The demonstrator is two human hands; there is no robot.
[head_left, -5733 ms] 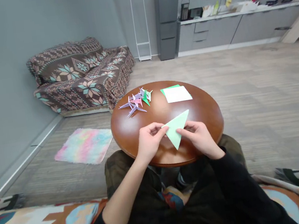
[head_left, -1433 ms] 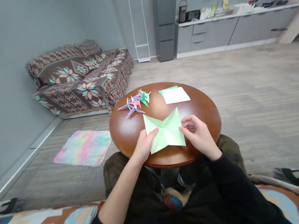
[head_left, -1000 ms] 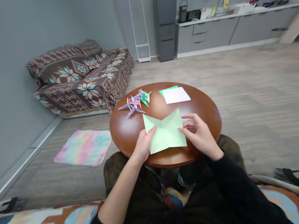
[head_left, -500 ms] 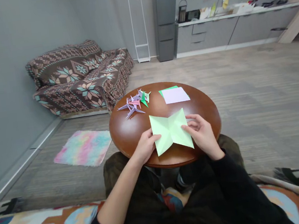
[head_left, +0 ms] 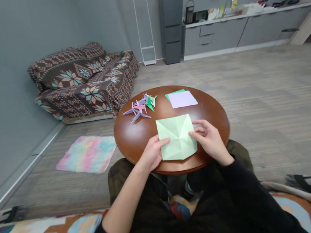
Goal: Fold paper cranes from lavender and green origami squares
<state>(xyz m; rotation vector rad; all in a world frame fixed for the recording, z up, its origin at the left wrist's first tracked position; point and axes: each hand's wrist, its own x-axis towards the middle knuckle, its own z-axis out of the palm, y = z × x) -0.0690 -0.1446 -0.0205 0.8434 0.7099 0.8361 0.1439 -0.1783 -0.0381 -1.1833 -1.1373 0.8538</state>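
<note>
A pale green sheet of origami paper (head_left: 177, 138), creased with lines that meet at its middle, is held nearly flat over the near part of the round wooden table (head_left: 129, 139). My left hand (head_left: 154, 151) pinches its left edge, thumb on top and fingers hidden underneath. On the opposite edge my right hand (head_left: 208, 140) grips the paper between thumb and fingers. Several folded paper cranes (head_left: 139, 108) in purple, pink and green lie in a cluster at the table's far left. Farther back on the right, a light purple sheet (head_left: 182, 99) rests on green paper (head_left: 181, 90).
A sofa (head_left: 81, 80) with a patterned cover stands beyond the table to the left. A fluffy pastel rug (head_left: 87, 154) lies on the floor at left. Along the back are a grey fridge (head_left: 172, 21) and a kitchen counter (head_left: 245, 15).
The green paper has opened out from a pinched-in, four-pointed shape to a nearly flat square. Both hands keep their hold on its sides and have hardly moved.
</note>
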